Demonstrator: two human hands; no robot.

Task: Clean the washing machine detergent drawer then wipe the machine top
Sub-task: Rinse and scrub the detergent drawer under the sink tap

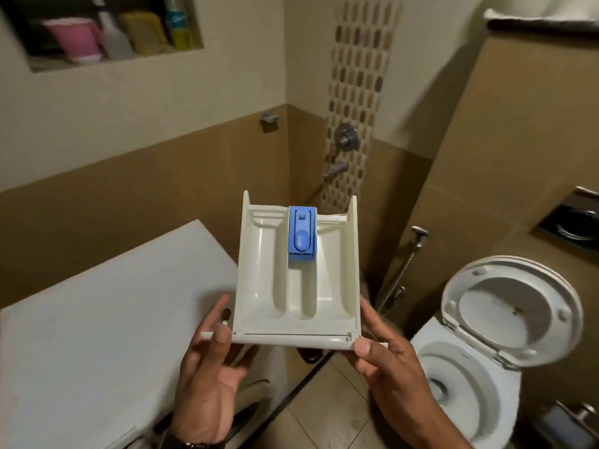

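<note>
Bathroom corner, tan and cream tiled walls. Washing machine [107, 319] fills lower left, flat white top, its right edge ends just left of the drawer; front of the machine drops away below the left hand. Toilet [479, 358] at lower right, lid up against the wall, spray hose [405, 270] hanging between it and the drawer. A strip of tiled floor [327, 406] runs between machine and toilet, open room there. Wall niche [107, 30] at upper left holds a pink cup [76, 38] and bottles, blurred. Shower tap [345, 137] on the far mosaic strip. Detergent drawer [298, 277] is out of the machine, held in the air mid-frame, level, open side up, front panel toward the person, back end pointing at the far corner. Three cream compartments, blue cap [302, 233] sits in the middle one at the back. Left hand [210, 367] grasps the near left corner, thumb on the front edge, fingers reaching underneath. Right hand [385, 358] grasps the near right corner, thumb on top of the front panel, fingers along the side wall. Watch strap on the left wrist at the bottom edge.
</note>
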